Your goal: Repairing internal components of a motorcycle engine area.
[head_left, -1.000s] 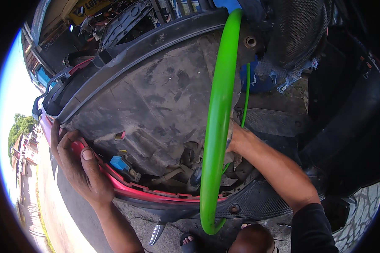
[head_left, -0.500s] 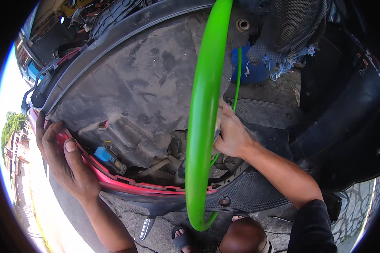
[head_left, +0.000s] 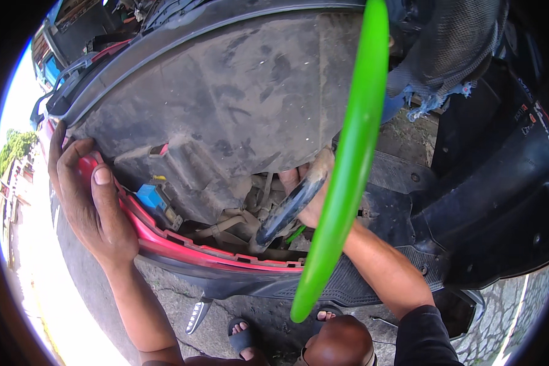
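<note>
A large dusty dark plastic panel fills the middle, set against the red body panel of what looks like a scooter. My left hand is wrapped round the red panel's left end, its thumb on the near side. By the dark panel's lower right edge, my right hand is closed on that edge, with some fingers showing beneath it. Beside these fingers, a black curved tube slants down into the opening. A bright green cord passes close in front, hiding part of my right hand and wrist.
A blue connector sits inside the opening at left, near tan straps. Dark body plastic spreads at right. Black mesh and frayed blue cloth hang at upper right. My sandalled foot rests on the ground below.
The green cord has swung right across my right forearm. My right hand sits slightly further left, and more of the black tube shows. My left hand keeps its hold.
</note>
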### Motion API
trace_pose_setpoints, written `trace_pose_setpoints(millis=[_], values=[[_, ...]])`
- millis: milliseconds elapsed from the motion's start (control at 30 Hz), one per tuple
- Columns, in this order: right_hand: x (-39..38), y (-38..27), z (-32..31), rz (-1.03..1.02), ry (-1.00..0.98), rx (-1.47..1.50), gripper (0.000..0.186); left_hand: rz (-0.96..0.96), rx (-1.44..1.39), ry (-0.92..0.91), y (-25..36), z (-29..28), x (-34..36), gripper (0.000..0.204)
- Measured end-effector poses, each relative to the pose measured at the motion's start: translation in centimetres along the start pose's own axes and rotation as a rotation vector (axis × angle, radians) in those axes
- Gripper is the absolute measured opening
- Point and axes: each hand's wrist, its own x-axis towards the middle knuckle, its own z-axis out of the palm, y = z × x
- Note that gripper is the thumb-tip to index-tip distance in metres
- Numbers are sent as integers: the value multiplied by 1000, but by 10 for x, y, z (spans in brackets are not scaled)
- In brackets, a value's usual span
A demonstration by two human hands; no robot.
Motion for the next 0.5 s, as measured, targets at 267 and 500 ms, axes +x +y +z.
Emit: trace_pose_setpoints(millis=[267,500], values=[[16,-4,3,-334,147,-295,27,45,-2,24,-9,5,1,37],[-32,15,9,-220,65,-141,43,-9,-56,-37,-16,2,-5,37]])
